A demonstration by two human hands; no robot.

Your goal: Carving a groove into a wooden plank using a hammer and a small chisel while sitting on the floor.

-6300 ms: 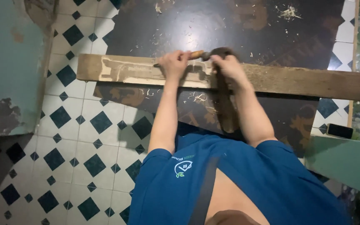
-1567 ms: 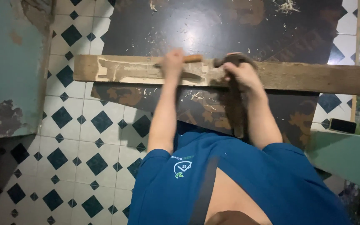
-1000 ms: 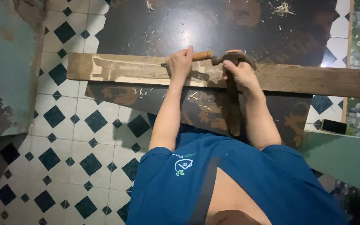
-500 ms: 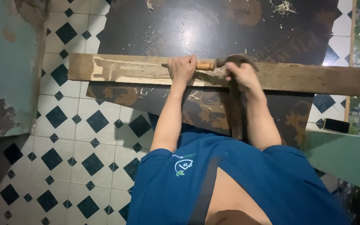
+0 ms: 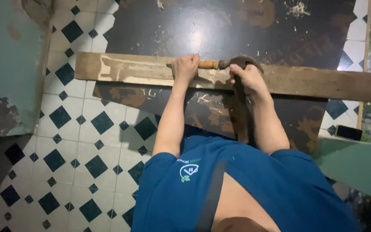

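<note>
Plank under both hands: rough, matt wood. Chisel handle beside left hand: smooth wood. Floor sheet beyond hands: glossy, dark.

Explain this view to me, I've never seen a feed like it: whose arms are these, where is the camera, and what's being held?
The camera sits on a person's head and looks straight down, so both arms are their own. A long wooden plank lies across a dark board on a tiled floor. The left hand grips a wooden-handled chisel lying along the plank. The right hand holds a hammer, its head by the chisel's handle end. Wood chips lie scattered.
</note>
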